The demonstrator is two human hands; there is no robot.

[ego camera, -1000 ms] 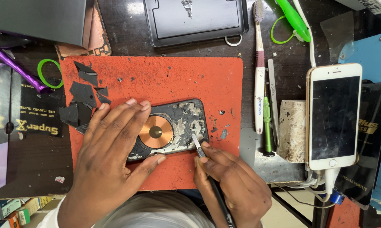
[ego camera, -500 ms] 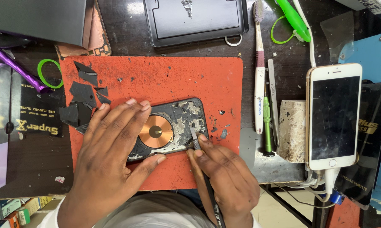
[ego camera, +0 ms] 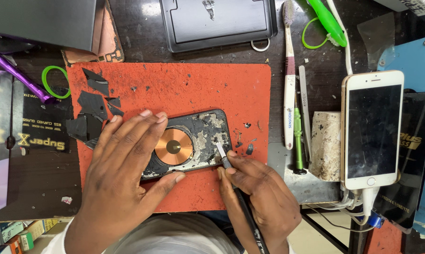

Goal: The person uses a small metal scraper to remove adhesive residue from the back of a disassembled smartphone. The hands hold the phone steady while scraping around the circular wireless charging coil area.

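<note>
A phone (ego camera: 200,134) lies back-up on an orange work mat (ego camera: 198,89), its rear glass stripped away to show a copper charging coil (ego camera: 174,146) and grey glue residue. My left hand (ego camera: 123,174) lies flat over the phone's left half and pins it down. My right hand (ego camera: 262,202) grips a thin black-handled blade tool (ego camera: 229,167), whose metal tip touches the phone's right part near the edge. Black shards of broken glass (ego camera: 92,113) lie heaped on the mat's left side.
A white and gold phone (ego camera: 372,129) on a cable lies at right beside a dark screen panel (ego camera: 417,155). A toothbrush (ego camera: 290,80), tweezers (ego camera: 305,113) and a green screwdriver (ego camera: 298,141) lie right of the mat. A black tray (ego camera: 217,23) sits behind it.
My right hand and the blade tool have shifted slightly along the phone's right part. My left hand and the phone have stayed in place.
</note>
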